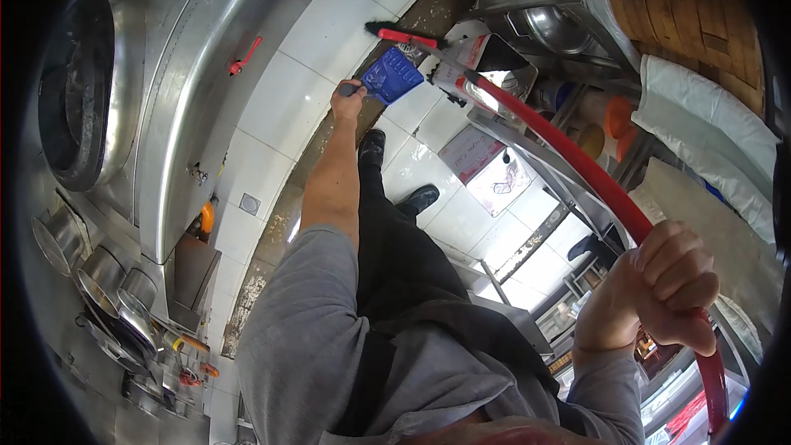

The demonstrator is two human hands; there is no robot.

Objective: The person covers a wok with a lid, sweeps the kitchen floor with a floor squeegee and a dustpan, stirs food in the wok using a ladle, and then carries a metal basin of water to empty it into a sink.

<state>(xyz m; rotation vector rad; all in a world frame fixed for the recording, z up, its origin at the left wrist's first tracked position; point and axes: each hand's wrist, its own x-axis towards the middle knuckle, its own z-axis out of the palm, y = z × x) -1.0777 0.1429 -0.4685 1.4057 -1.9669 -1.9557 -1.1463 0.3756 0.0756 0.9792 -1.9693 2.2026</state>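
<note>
Where white floor tiles flank a dark strip, the broom slants down toward the blue dustpan near the strip's edge — raised right hand wrapped round the pole, outstretched left hand clenching the dustpan's grip.

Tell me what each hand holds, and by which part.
Left hand: the blue dustpan, by its grey handle. Right hand: the broom, by its red pole.

Grey shirt, black trousers, black shoes
</note>
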